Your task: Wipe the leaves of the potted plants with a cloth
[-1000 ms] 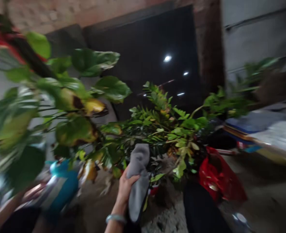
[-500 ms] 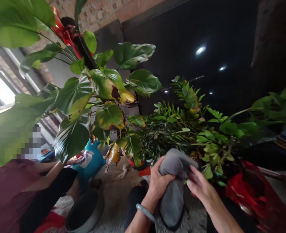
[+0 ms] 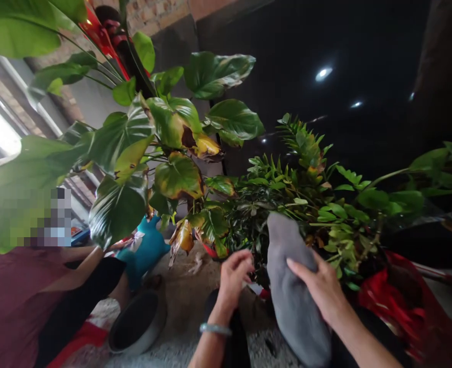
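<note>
A grey cloth [image 3: 289,306] is held upright at lower centre, its top reaching into the foliage of a fine-leaved plant [image 3: 298,191]. The right hand [image 3: 320,289] is laid across the cloth's right side, with the fingers [image 3: 298,268] wrapped over its front and clamped on it; the thumb is hidden. The left hand [image 3: 233,273] is raised just beside the cloth, apart from it. Its fingers are half curled, and whether they are closed on a leaf cannot be told. A bracelet [image 3: 215,329] is worn on the left wrist. A large-leaved plant [image 3: 172,128] is noted at left. Another person [image 3: 7,301] is seated there, beside a metal bowl [image 3: 134,324]. A red bag [image 3: 387,301] is noted at right.
</note>
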